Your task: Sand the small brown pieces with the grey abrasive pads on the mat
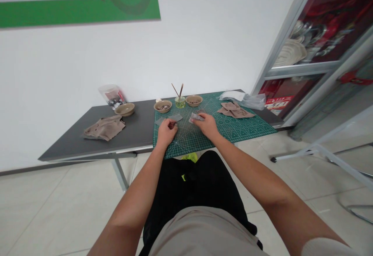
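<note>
My left hand (166, 133) is over the green cutting mat (189, 139), its fingers curled into a pinch; whatever they hold is too small to make out. A thin translucent sheet (175, 118) lies just beyond those fingers, and I cannot tell if they touch it. To the right, my right hand (208, 126) pinches a small crumpled greyish cloth (196, 117) between thumb and fingers. Behind the hands stand a glass jar (180, 102) with two thin brush-like sticks and two brown bowls, the left bowl (162, 106) and the right bowl (194, 100), with small dark pieces inside.
On the dark table (140, 131), left of the mat, are a brown cloth (104, 128), another bowl (125, 109) and a clear tipped container (112, 96). At the right lie a second brown cloth (235, 110) and a plastic bag (247, 100). A white wall runs behind.
</note>
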The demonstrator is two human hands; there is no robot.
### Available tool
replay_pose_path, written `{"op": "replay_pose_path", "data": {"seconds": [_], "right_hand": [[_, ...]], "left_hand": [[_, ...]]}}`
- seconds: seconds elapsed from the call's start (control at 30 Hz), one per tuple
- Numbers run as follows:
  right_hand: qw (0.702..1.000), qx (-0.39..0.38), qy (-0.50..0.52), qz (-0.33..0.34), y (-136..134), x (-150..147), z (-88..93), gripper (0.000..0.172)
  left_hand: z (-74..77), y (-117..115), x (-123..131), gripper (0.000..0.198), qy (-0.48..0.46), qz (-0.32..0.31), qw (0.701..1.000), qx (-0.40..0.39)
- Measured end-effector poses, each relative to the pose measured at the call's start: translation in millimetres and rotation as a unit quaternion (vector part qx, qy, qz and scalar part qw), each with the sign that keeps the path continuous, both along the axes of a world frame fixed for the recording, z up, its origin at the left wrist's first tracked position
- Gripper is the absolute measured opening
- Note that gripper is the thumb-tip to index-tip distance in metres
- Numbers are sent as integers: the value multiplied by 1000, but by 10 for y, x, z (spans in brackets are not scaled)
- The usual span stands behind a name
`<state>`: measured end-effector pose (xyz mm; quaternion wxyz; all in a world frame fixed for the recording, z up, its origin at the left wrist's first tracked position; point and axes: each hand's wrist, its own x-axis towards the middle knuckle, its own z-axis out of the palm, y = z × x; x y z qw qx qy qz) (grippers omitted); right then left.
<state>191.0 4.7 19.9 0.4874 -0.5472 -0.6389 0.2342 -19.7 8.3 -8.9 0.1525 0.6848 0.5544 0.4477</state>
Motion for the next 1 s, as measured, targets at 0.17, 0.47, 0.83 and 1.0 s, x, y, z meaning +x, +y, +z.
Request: {"op": "replay_pose_path", "data": {"seconds": [0.17, 0.47, 0.83, 1.0], "right_hand": [[998, 65, 4, -7, 28, -31, 193, 24], [993, -7, -112, -33, -2, 23, -8, 21], [990, -19, -138, -6, -32, -31, -110, 13], [992, 23, -115, -45, -80, -44, 108, 15]], "left_hand": [[14, -10, -4, 13, 16, -1, 1000, -3], [32, -17, 17, 15, 7, -11, 999, -36], [-3, 5, 4, 13, 9, -40, 999, -29], [-8, 7, 1, 17, 3, -38, 999, -19]]}}
